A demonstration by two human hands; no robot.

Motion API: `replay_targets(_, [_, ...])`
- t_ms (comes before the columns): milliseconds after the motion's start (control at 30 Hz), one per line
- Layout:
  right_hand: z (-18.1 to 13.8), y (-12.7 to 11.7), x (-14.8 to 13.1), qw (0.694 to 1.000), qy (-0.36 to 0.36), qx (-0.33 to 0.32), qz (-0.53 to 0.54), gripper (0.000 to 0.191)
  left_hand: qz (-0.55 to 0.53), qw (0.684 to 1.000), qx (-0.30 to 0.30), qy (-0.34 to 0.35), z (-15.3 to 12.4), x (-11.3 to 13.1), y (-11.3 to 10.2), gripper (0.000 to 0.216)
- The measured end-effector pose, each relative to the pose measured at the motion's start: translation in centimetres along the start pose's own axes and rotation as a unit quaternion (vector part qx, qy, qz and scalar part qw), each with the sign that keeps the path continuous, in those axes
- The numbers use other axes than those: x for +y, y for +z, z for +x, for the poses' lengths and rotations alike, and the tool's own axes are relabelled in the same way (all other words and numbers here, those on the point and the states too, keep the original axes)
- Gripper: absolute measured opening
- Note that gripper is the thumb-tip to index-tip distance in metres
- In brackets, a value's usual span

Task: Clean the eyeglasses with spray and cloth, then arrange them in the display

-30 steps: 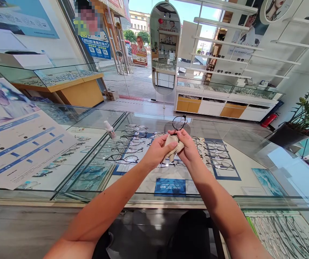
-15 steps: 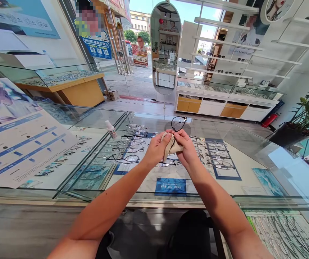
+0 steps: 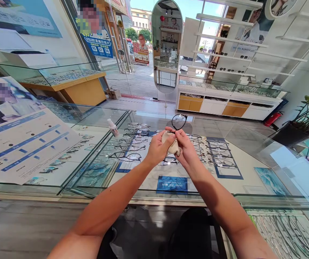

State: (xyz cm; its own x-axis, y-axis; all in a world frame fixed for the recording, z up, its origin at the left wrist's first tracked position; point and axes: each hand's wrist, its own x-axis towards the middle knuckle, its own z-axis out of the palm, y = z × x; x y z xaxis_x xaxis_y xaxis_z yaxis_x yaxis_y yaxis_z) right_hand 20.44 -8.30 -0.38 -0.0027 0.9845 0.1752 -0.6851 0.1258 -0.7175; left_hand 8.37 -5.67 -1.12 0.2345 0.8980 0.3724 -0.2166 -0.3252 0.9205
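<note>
Over the glass counter, my two hands meet around a pair of dark-rimmed eyeglasses (image 3: 179,122). One round lens stands up above my fingers; the rest of the frame is hidden by hands and cloth. My left hand (image 3: 158,146) is closed on a beige cleaning cloth (image 3: 173,146), its thumb pressing the cloth near the glasses. My right hand (image 3: 186,144) pinches the eyeglasses close to the rim, and a fold of the cloth hangs by its palm. Below, several eyeglasses (image 3: 129,156) lie in rows in the display case.
A small white spray bottle (image 3: 113,128) stands on the counter to the left, beside a large printed board (image 3: 22,144). A blue card (image 3: 172,185) lies near the front edge. An oval mirror (image 3: 166,46) stands beyond; a potted plant (image 3: 302,122) is at the right.
The cloth has been bunched differently, its hanging corner now tucked up between my hands. The eyeglasses stay in nearly the same place. The view has shifted slightly.
</note>
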Motion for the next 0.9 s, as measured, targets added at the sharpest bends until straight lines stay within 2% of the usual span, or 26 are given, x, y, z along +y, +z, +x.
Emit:
replay_targets(100, [-0.3, 0.3, -0.5, 0.999, -0.002, -0.007, -0.032, 0.040, -0.003, 1.000, 0.027, 0.007, -0.1, 0.4, 0.0, 0.065])
replay_targets(333, [0.6, -1.0, -1.9, 0.997, -0.036, -0.005, -0.062, 0.039, -0.089, 0.990, -0.063, -0.089, 0.6, 0.4, -0.6, 0.073])
replay_targets(400, [0.9, -1.5, -2.3, 0.997, -0.045, 0.004, -0.067, 0.038, -0.106, 0.986, -0.052, -0.116, 0.9, 0.2, -0.8, 0.072])
replay_targets(533, [1.0, -2.0, -3.3, 0.991, -0.063, 0.025, -0.111, 0.035, -0.133, 0.977, 0.018, -0.164, 2.0, 0.0, -2.0, 0.070])
replay_targets(633, [0.9, -2.0, -3.4, 0.987, -0.050, -0.003, -0.150, 0.029, -0.153, 0.972, 0.070, -0.164, 2.7, 0.0, -2.8, 0.068])
replay_targets(700, [0.8, -1.9, -3.1, 0.984, -0.041, -0.030, -0.172, 0.027, -0.165, 0.972, 0.081, -0.149, 2.9, 0.1, -3.1, 0.068])
replay_targets(900, [0.7, -1.6, -1.6, 0.972, 0.001, -0.056, -0.229, 0.032, -0.169, 0.978, 0.042, -0.110, 2.7, 0.8, -3.0, 0.070])
